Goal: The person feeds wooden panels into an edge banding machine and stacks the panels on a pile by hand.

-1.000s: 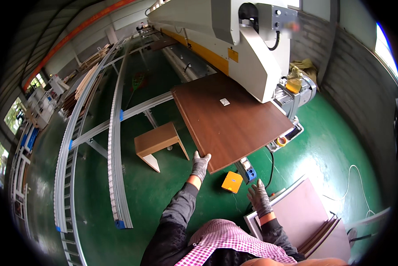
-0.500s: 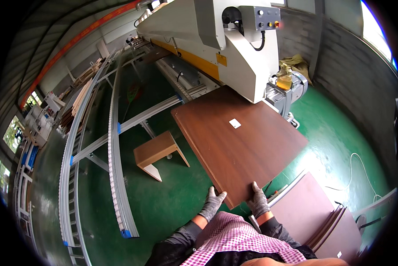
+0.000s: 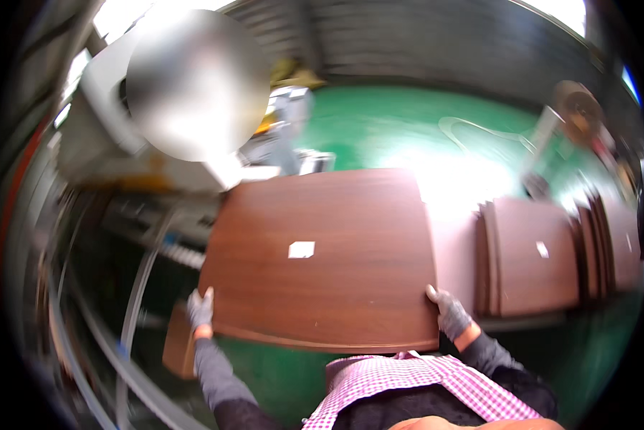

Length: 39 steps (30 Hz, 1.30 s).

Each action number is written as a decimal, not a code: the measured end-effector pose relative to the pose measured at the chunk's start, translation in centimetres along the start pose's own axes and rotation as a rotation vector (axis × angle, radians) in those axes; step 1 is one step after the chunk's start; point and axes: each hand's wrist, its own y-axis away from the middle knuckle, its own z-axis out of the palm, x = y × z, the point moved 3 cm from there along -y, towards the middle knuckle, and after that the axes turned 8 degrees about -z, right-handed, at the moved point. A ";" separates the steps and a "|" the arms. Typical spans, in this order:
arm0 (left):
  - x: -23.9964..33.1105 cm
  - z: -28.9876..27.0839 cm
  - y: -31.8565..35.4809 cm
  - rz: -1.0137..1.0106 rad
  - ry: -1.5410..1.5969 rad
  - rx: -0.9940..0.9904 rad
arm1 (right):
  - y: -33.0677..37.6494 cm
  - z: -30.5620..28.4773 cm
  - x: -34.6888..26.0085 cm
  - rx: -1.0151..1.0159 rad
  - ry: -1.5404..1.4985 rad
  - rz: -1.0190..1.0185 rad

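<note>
A large reddish-brown wooden panel (image 3: 336, 301) lies level in front of my body, with a small white label (image 3: 302, 249) on its top face. My left hand (image 3: 201, 308), in a grey glove, grips its left edge near the front corner, thumb on top. On the opposite edge my right hand (image 3: 449, 314), gloved alike, holds the panel with the thumb above. The other fingers of both hands are partly hidden at and below the edges.
At right stand stacked brown panels (image 3: 537, 261), one with a white label. A blurred white machine (image 3: 185, 165) is at upper left, metal rails (image 3: 132, 308) at left and a small brown stool (image 3: 180, 344) beside my left hand. A white cable (image 3: 472, 132) lies on the green floor.
My view has swung right, toward the stacked panels. The panel has turned and come away from the machine. My hands have moved from its near corner to its left and right edges.
</note>
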 end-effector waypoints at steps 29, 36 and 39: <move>45.7 38.2 51.9 -0.211 0.448 -0.824 | 10.5 -74.6 -18.9 1.313 1.361 0.011; 57.7 42.9 65.1 -0.204 0.310 -1.175 | 7.9 -72.3 -18.1 0.940 1.387 0.413; 60.3 45.0 67.0 0.119 0.388 -1.147 | 7.8 -74.2 -19.0 1.003 1.379 0.412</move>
